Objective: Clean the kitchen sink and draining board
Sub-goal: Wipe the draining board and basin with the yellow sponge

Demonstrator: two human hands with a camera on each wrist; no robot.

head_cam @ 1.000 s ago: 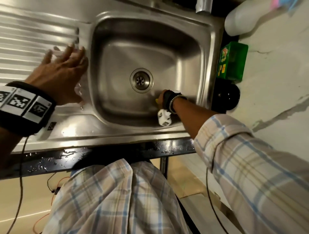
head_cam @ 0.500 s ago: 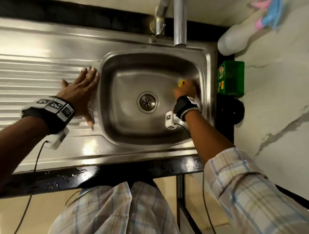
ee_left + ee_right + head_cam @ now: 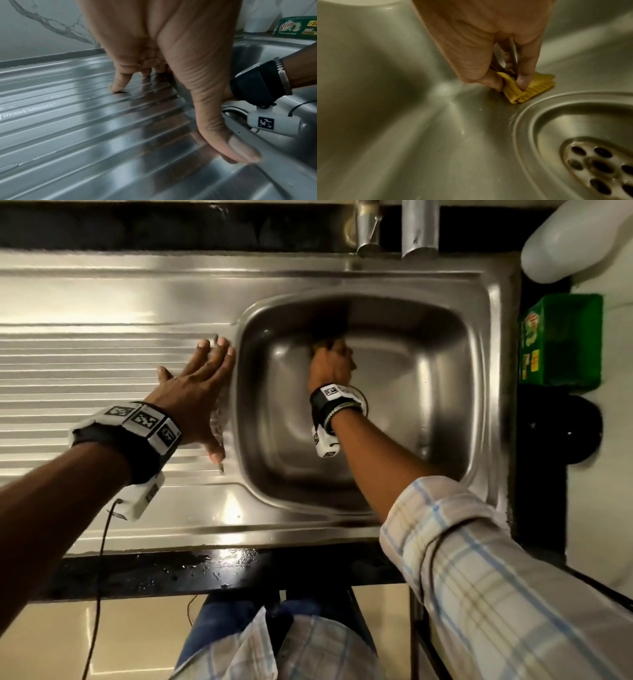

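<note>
The steel sink (image 3: 479, 392) has its basin on the right and the ribbed draining board (image 3: 85, 378) on the left. Inside the basin, my right hand (image 3: 330, 364) pinches a folded yellow scrub cloth (image 3: 529, 88) and presses it on the basin floor beside the drain (image 3: 590, 162). In the head view only a yellow edge of the cloth (image 3: 320, 345) shows past the fingers, and the arm hides the drain. My left hand (image 3: 202, 385) lies flat with straight fingers on the draining board (image 3: 68, 121) at the basin's left rim, thumb (image 3: 240, 151) on the rim.
A tap and spout (image 3: 419, 231) hang over the basin's back edge. A green soap box (image 3: 561, 340), a white bottle (image 3: 568, 237) and a black round object (image 3: 565, 433) stand on the marble counter to the right. Water drops lie on the black front ledge (image 3: 205, 563).
My right hand has swept the cloth from the basin's right wall leftward to the back middle of the floor. The left hand stays flat on the draining board.
</note>
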